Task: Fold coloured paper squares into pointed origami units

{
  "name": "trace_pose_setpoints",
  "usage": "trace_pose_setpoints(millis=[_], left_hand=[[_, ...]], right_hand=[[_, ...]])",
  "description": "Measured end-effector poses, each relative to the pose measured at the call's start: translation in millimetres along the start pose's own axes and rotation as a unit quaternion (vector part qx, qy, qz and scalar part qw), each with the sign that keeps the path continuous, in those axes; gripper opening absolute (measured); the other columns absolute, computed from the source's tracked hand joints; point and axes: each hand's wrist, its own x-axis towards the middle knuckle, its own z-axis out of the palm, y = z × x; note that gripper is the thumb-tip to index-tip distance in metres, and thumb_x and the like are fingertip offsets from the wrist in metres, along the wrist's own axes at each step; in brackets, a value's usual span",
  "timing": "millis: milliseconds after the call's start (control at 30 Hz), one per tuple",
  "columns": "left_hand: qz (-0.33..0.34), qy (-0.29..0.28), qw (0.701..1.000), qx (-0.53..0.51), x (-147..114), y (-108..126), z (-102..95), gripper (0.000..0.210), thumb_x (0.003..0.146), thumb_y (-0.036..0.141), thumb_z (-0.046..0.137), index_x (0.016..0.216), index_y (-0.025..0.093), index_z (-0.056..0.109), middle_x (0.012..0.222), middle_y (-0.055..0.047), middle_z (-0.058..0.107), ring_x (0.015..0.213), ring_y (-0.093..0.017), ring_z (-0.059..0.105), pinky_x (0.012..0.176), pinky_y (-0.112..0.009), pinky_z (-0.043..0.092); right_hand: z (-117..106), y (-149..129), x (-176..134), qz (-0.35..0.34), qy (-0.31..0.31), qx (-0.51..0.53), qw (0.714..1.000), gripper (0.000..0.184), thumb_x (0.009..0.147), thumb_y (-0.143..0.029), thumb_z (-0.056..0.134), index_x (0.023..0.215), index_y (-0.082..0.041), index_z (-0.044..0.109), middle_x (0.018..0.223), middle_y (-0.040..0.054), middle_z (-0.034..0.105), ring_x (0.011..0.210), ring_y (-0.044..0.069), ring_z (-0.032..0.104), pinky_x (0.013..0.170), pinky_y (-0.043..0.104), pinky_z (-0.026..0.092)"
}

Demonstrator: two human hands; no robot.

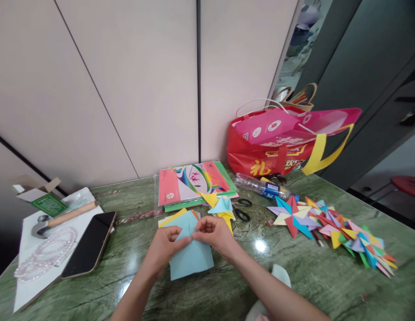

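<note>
A light blue sheet of paper [191, 261] is held up between my two hands, with a crease down its upper middle and its top corners folded in. My left hand [169, 243] pinches its left edge between thumb and fingers. On the other side, my right hand [212, 234] is closed on the paper near the crease. Behind it lies a stack of coloured paper [174, 217], partly hidden. Folded yellow and light blue paper pieces [222, 206] rest just beyond my right hand, beside black-handled scissors [242, 215].
Colourful paper stars [292, 216] lie on the right. Behind are a paper pack [194, 180], a plastic bottle [261, 186] and a red gift bag [267, 151]. At left are a phone [90, 244], a hammer [65, 218], bead strands [48, 254] and a small box [43, 198].
</note>
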Motion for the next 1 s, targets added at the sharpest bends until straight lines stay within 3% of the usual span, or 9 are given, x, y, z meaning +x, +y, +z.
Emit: trace_pose_setpoints(millis=[400,633,800,1000], left_hand=[[0.032,0.018,0.999,0.035,3.5,-5.7,-0.1,0.034,0.049,0.041,0.073,0.059,0.012,0.059,0.052,0.002,0.059,0.044,-0.010,0.048,0.043,-0.020,0.033],[0.066,0.001,0.991,0.120,0.9,-2.3,0.5,0.025,0.055,0.034,0.069,0.057,0.012,0.057,0.046,0.005,0.047,0.043,-0.007,0.037,0.042,-0.019,0.024],[0.068,-0.020,0.987,0.144,1.2,-3.1,2.2,0.023,0.057,0.033,0.067,0.057,0.013,0.057,0.046,0.005,0.048,0.045,-0.009,0.039,0.043,-0.020,0.024],[0.054,-0.013,0.991,0.123,0.1,-2.4,2.8,0.025,0.054,0.034,0.068,0.056,0.012,0.056,0.046,0.006,0.047,0.044,-0.008,0.038,0.042,-0.019,0.025]], right_hand=[[-0.2,1.8,0.0,-0.002,-0.006,0.003,1.000,0.036,0.041,-0.033,0.080,0.063,-0.016,0.057,0.055,-0.0042,0.055,0.050,0.008,0.049,0.051,0.021,0.039],[1.3,-1.9,-1.3,-0.012,-0.039,0.010,0.999,0.027,0.058,-0.037,0.071,0.070,-0.015,0.063,0.065,-0.0012,0.061,0.059,0.010,0.052,0.059,0.022,0.040],[1.8,-1.9,-3.0,-0.006,-0.017,-0.021,1.000,0.023,0.062,-0.036,0.067,0.061,-0.014,0.060,0.054,-0.0032,0.054,0.049,0.008,0.043,0.050,0.021,0.033],[3.2,4.6,-1.1,-0.067,0.014,-0.093,0.993,0.019,0.067,-0.032,0.061,0.061,-0.014,0.058,0.055,-0.0019,0.053,0.052,0.009,0.045,0.051,0.022,0.034]])
